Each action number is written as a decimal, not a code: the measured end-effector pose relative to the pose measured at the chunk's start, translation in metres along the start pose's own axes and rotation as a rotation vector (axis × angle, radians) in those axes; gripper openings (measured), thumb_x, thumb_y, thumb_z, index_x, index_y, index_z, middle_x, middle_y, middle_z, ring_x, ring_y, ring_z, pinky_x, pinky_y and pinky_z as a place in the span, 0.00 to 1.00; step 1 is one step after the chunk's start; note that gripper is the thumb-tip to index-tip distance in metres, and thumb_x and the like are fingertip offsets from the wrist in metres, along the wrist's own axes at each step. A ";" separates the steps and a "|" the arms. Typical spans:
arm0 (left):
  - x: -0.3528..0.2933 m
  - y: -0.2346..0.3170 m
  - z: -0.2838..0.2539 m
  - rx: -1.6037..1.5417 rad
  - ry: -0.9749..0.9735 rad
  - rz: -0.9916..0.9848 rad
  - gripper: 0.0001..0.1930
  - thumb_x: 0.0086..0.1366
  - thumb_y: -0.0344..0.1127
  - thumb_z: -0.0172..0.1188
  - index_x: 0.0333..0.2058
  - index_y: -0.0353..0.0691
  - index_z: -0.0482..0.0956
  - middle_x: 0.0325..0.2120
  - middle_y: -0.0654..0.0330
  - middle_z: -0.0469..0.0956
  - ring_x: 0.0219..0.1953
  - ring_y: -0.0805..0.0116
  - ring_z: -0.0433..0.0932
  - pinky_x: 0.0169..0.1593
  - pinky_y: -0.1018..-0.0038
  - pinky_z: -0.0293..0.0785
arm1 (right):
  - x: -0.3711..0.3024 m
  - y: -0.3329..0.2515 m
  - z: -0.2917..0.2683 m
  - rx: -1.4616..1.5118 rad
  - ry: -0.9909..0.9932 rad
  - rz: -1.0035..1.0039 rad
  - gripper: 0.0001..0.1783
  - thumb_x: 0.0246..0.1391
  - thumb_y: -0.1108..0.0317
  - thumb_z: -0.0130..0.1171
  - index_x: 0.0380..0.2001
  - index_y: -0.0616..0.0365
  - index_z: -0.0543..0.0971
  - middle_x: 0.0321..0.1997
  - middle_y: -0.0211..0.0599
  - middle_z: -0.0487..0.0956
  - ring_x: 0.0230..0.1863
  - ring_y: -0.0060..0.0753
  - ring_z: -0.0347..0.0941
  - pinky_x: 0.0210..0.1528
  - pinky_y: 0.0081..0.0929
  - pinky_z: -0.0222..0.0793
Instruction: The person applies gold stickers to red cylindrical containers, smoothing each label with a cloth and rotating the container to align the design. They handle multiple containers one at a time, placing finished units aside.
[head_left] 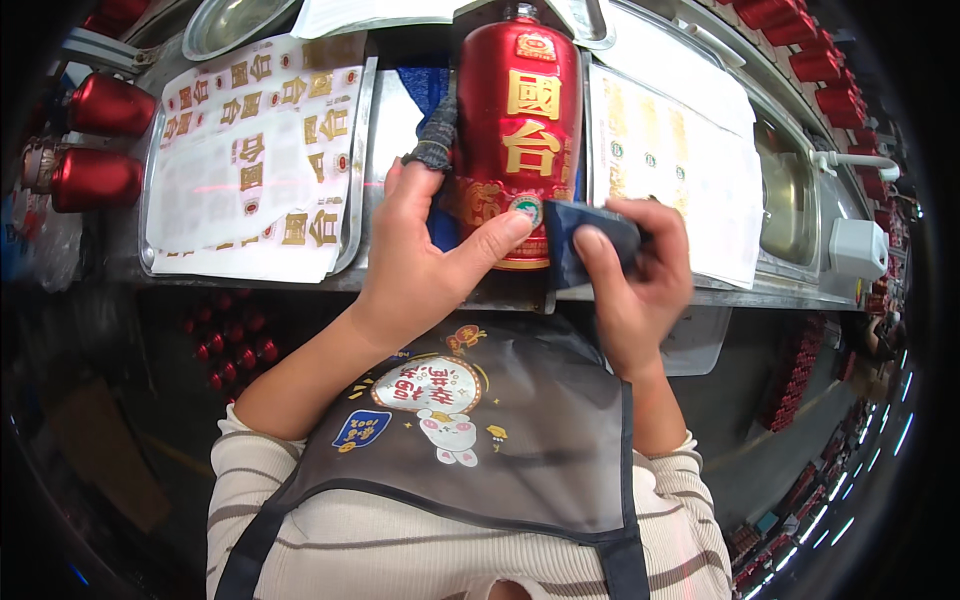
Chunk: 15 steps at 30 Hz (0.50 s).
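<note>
A glossy red bottle point(515, 95) with raised gold characters lies on the bench in front of me, neck pointing away, over a blue cloth point(428, 88). My left hand point(425, 235) holds it: the thumb presses on the lower front, beside a small round green-and-white label point(526, 210), and the fingers, some in grey fabric covers point(437, 138), run along its left side. At the bottle's lower right, my right hand point(640, 270) pinches a flat dark blue pad point(580, 235) between thumb and fingers. The pad's edge meets the bottle's side; whether it presses there I cannot tell.
Left of the bottle, a metal tray point(352, 215) bears sheets of gold-character transfers point(240, 190); more sheets point(640, 150) lie to the right. Two red bottles point(95, 180) stand far left. A sink point(785, 190), tap point(865, 162) and white jug point(858, 248) are at right.
</note>
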<state>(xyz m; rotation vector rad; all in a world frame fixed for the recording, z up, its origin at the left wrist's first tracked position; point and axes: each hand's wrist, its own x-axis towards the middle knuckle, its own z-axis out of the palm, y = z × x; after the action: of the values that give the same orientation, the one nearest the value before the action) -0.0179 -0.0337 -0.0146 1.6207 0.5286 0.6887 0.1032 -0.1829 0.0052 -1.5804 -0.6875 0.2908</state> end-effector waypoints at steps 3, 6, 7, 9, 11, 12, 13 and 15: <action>-0.003 0.003 -0.003 0.064 -0.011 -0.022 0.28 0.56 0.47 0.71 0.51 0.37 0.77 0.51 0.49 0.76 0.56 0.50 0.68 0.62 0.55 0.56 | 0.017 0.018 -0.010 -0.032 0.136 0.079 0.16 0.55 0.72 0.68 0.44 0.63 0.75 0.36 0.30 0.77 0.34 0.17 0.72 0.39 0.14 0.69; -0.009 0.002 -0.011 0.452 -0.033 0.213 0.30 0.59 0.57 0.65 0.54 0.44 0.79 0.66 0.43 0.61 0.70 0.41 0.55 0.68 0.41 0.37 | 0.002 -0.011 -0.001 -0.030 -0.089 -0.085 0.14 0.54 0.73 0.68 0.42 0.62 0.76 0.38 0.31 0.77 0.40 0.17 0.72 0.43 0.15 0.68; -0.010 0.006 -0.012 0.561 -0.070 0.292 0.28 0.60 0.58 0.64 0.52 0.46 0.81 0.67 0.42 0.60 0.70 0.39 0.54 0.67 0.39 0.36 | 0.003 -0.015 0.001 -0.127 -0.059 -0.010 0.13 0.54 0.73 0.68 0.41 0.62 0.77 0.39 0.31 0.77 0.42 0.17 0.71 0.45 0.17 0.67; -0.016 0.012 -0.014 0.784 -0.131 0.445 0.24 0.62 0.59 0.61 0.48 0.51 0.85 0.69 0.42 0.56 0.70 0.37 0.53 0.66 0.35 0.35 | 0.017 0.003 -0.007 -0.113 0.089 0.091 0.13 0.55 0.74 0.67 0.42 0.62 0.76 0.38 0.30 0.77 0.41 0.18 0.72 0.44 0.16 0.68; -0.018 0.010 -0.012 0.824 -0.091 0.425 0.22 0.63 0.62 0.57 0.42 0.55 0.88 0.69 0.41 0.55 0.70 0.35 0.50 0.64 0.31 0.33 | 0.015 -0.008 -0.011 -0.030 0.060 0.065 0.14 0.56 0.76 0.66 0.44 0.64 0.75 0.39 0.30 0.76 0.42 0.17 0.71 0.45 0.15 0.69; -0.017 0.011 -0.012 0.851 -0.086 0.428 0.21 0.63 0.62 0.57 0.41 0.55 0.88 0.69 0.41 0.55 0.70 0.35 0.50 0.64 0.31 0.33 | 0.013 -0.011 -0.009 -0.040 0.040 0.042 0.15 0.55 0.77 0.66 0.44 0.64 0.75 0.40 0.31 0.76 0.41 0.17 0.71 0.45 0.15 0.69; -0.016 0.011 -0.013 0.877 -0.080 0.431 0.21 0.63 0.61 0.57 0.41 0.54 0.88 0.69 0.40 0.54 0.70 0.35 0.50 0.64 0.31 0.33 | 0.011 -0.013 -0.007 -0.050 0.020 0.018 0.15 0.55 0.77 0.66 0.45 0.65 0.75 0.41 0.32 0.76 0.41 0.18 0.71 0.45 0.15 0.69; -0.019 0.012 -0.013 0.854 -0.060 0.415 0.21 0.64 0.60 0.57 0.38 0.52 0.88 0.69 0.40 0.54 0.70 0.34 0.49 0.64 0.31 0.32 | 0.008 -0.011 -0.004 -0.061 0.026 -0.063 0.15 0.55 0.76 0.67 0.44 0.63 0.75 0.40 0.30 0.76 0.40 0.16 0.72 0.43 0.13 0.69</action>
<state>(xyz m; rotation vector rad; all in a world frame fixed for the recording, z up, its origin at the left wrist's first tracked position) -0.0406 -0.0392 -0.0047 2.5928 0.4704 0.7605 0.1092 -0.1819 0.0177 -1.6149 -0.7301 0.2039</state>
